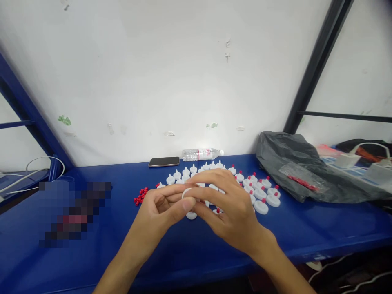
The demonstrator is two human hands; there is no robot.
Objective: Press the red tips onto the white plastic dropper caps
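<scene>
My left hand [162, 208] is closed round the edge of a white round nozzle cap [185, 193], its thumb lying across the near side. From the right, my right hand [228, 200] reaches over, with its thumb and fingers closed in against the same cap. The fingers hide most of this cap, including its spout. Just below the fingertips, another white nozzle cap [191, 215] rests on the table. Behind my hands stand plain white nozzle caps [177, 175]; to the right are several with red tips [261, 206]. A heap of small red tips [141, 196] lies left of my left hand.
A phone [163, 162] and a clear plastic bottle [202, 154] lie along the wall on the blue table [171, 253]. At the right, a dark plastic bag [281, 163] has a clear bag of red pieces [301, 179] on it. White adapters [347, 159] with cables sit beyond.
</scene>
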